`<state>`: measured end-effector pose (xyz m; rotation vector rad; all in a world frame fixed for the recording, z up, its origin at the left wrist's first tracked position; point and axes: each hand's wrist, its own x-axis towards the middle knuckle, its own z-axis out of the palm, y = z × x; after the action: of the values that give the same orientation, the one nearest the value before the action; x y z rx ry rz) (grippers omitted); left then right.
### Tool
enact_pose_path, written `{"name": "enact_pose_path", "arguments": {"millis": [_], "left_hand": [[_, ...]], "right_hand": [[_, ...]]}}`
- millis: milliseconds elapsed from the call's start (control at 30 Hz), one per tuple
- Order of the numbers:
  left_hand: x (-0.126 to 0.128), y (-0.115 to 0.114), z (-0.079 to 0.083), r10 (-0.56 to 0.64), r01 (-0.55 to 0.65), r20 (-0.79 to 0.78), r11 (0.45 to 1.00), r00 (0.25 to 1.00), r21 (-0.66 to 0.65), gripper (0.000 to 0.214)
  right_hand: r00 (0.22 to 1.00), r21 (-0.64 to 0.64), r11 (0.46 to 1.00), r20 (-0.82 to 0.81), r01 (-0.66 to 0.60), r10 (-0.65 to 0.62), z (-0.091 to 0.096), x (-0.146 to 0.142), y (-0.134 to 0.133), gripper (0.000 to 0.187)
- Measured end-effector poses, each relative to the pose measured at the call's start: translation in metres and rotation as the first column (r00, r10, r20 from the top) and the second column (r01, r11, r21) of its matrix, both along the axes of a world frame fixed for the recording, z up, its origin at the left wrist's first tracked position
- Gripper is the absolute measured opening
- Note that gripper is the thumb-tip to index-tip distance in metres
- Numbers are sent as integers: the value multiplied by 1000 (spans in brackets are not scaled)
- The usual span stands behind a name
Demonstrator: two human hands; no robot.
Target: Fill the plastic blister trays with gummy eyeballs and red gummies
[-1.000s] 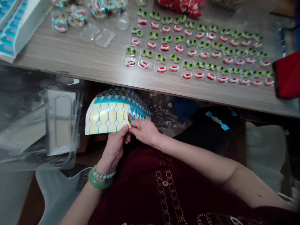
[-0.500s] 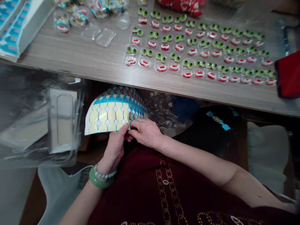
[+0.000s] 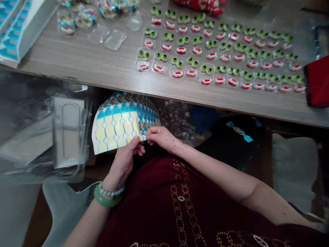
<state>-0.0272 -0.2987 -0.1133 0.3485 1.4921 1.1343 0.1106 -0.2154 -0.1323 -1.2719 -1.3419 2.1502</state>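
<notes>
A curved sticker sheet (image 3: 117, 127) hangs in front of my body, below the table edge. Its upper and right parts carry blue printed stickers; the lower left is bare yellowish backing with blue outlines. My left hand (image 3: 125, 156) grips the sheet's lower edge, thumb on top and fingers beneath. Just to the right, my right hand (image 3: 163, 139) pinches at the same edge with thumb and forefinger, close to the remaining printed stickers. Its fingertips hide exactly what lies between them. One loose blue sticker (image 3: 239, 131) rests on dark cloth over my leg, to the right.
On the table (image 3: 102, 68), rows of small clear packs (image 3: 177, 73) hold green eyeballs and red-and-white teeth. Empty clear lids (image 3: 115, 40) and closed packs (image 3: 66, 24) lie at left, near more sticker sheets (image 3: 12, 31). Bags of plastic trays (image 3: 68, 133) stand below left.
My left hand has shifted slightly left and down, tilting the sheet. My right hand has moved a little right and up, so the gap between the hands is wider.
</notes>
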Motion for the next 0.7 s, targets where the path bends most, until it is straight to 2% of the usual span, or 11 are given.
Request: {"name": "enact_pose_path", "arguments": {"millis": [67,133,233,300,367,400,467,533,567,633,700], "left_hand": [[-2,1,1,28,-28,46,1000,999,7,30],[-3,2,1,51,-52,78,999,996,9,33],[0,0,1,145,-147,69,989,987,19,40],[6,0,2,212,-213,26,976,977,53,41],[11,0,3,254,-252,-20,965,967,74,39],[12,0,3,265,-262,-27,962,964,70,38],[12,0,4,273,-273,5,961,962,43,36],[7,0,3,249,-251,77,968,966,24,36],[3,0,3,237,-240,103,970,966,18,36],[-4,0,2,241,-243,133,970,962,0,35],[-10,2,3,271,-267,150,963,951,-43,29]], "right_hand": [[1000,103,995,27,-14,12,-1,1,0,13],[996,255,966,85,-47,26,0,2,0,13],[987,488,863,147,-133,69,5,-1,-1,15],[983,573,801,149,-176,110,10,-6,-3,18],[980,582,789,147,-194,133,15,-10,-4,21],[981,558,808,146,-188,127,17,-12,-4,21],[989,422,896,104,-138,103,20,-11,1,20],[999,146,988,-15,-40,42,22,-4,11,15],[996,-20,1000,-88,-3,1,22,2,17,12],[972,-299,954,-216,24,-92,23,14,30,6],[944,-435,900,-283,32,-171,25,30,41,8]]}}
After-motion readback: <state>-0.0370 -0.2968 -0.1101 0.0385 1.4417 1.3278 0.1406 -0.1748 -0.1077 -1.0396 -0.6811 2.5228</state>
